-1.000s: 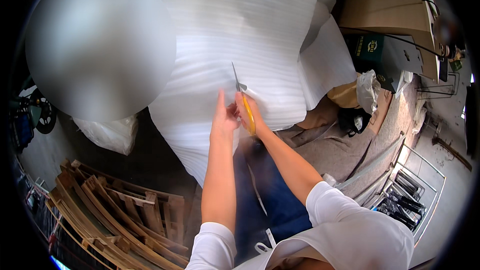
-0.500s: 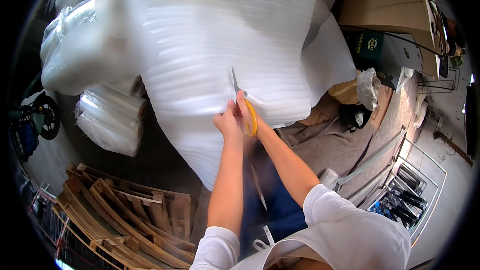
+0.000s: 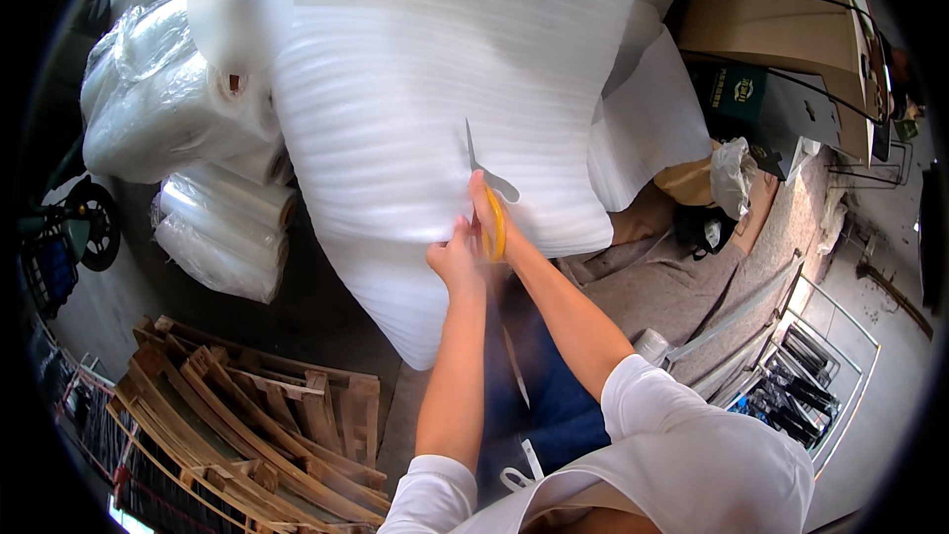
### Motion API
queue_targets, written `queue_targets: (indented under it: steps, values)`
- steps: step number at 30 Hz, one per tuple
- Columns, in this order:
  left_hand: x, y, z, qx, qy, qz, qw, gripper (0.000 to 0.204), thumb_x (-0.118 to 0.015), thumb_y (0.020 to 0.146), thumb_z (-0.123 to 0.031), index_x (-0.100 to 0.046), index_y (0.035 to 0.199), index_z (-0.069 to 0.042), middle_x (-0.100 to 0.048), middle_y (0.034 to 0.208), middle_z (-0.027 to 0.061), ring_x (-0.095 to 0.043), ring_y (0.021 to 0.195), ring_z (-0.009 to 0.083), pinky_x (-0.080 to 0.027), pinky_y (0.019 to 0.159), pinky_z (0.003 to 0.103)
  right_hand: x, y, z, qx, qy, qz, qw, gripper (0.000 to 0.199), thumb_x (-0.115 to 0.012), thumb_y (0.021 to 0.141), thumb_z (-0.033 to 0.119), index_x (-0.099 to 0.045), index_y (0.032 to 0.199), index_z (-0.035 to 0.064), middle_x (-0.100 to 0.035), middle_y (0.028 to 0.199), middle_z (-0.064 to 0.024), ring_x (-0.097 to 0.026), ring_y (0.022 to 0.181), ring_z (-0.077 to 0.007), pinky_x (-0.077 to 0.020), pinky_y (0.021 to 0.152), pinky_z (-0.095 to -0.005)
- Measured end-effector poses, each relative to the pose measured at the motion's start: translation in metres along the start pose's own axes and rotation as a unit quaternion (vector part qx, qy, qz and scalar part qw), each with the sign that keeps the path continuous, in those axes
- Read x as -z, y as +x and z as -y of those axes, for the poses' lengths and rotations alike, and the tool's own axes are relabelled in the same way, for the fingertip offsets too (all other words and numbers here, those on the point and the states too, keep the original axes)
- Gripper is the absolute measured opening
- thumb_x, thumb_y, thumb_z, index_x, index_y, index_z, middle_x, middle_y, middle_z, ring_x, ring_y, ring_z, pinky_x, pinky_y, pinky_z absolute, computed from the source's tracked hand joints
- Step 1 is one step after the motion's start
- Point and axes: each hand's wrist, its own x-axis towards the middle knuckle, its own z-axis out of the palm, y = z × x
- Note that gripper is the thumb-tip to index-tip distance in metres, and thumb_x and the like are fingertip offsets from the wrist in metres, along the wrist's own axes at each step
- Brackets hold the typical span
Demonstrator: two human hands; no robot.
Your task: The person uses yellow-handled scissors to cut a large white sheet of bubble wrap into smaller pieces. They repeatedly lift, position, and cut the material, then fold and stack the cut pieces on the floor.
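Note:
A wide sheet of white packing foam (image 3: 395, 119) with fine ridges spreads out in front of me. At its near edge my right hand (image 3: 484, 208) grips scissors (image 3: 497, 230) with yellow handles. Their metal blades point away from me over the foam, and a dark gap in the sheet shows beside them. Close on the left, my left hand (image 3: 458, 255) pinches the foam's edge between thumb and fingers. Part of the foam hangs down to the left of my left forearm.
Plastic-wrapped film rolls (image 3: 222, 222) lie at the left, above stacked wooden pallets (image 3: 257, 415). On the right are a large cardboard box (image 3: 781, 15), a dark green box (image 3: 730, 94) and a crumpled plastic bag (image 3: 730, 178). A metal rack (image 3: 820, 366) stands lower right.
The scissors and both hands have shifted slightly right. The blades sit a little farther into the foam, and the flap to their right has spread and lies flatter.

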Motion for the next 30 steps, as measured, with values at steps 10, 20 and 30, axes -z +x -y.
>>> queue_targets:
  steps: [10, 20, 30]
  values:
    - [0.016, -0.011, 0.007, -0.015, -0.024, -0.009, 1.000, 0.022, -0.066, 0.071, -0.013, -0.056, 0.084, 0.003, -0.055, 0.078, 0.0042, -0.044, 0.069, 0.0118, -0.035, 0.068, 0.026, 0.005, 0.033, 0.032, -0.027, 0.018, 0.062, 0.998, 0.081, -0.026, 0.072, 0.073, -0.046, 0.101, 0.0012, -0.049, 0.078, -0.0052, -0.050, 0.068, -0.0132, -0.0444, 0.056, -0.0276]
    - [0.062, -0.038, -0.027, 0.030, 0.035, -0.022, 0.999, 0.024, -0.062, 0.073, -0.013, -0.056, 0.089, 0.004, -0.055, 0.083, 0.0052, -0.048, 0.075, 0.0126, -0.035, 0.069, 0.024, -0.009, 0.068, 0.087, 0.012, 0.075, 0.098, 0.992, 0.077, -0.023, 0.071, 0.074, -0.052, 0.088, 0.0045, -0.051, 0.068, -0.0033, -0.046, 0.050, -0.0121, -0.0381, 0.041, -0.0235]
    - [0.106, -0.030, -0.051, 0.023, 0.047, -0.046, 0.998, 0.012, -0.063, 0.073, -0.014, -0.056, 0.078, -0.005, -0.052, 0.067, -0.0049, -0.040, 0.058, 0.0025, -0.026, 0.052, 0.017, -0.029, 0.126, 0.145, 0.059, 0.081, 0.039, 0.994, 0.063, -0.032, 0.070, 0.073, -0.034, 0.067, 0.0096, -0.034, 0.054, -0.0003, -0.035, 0.040, -0.0089, -0.0341, 0.037, -0.0227]
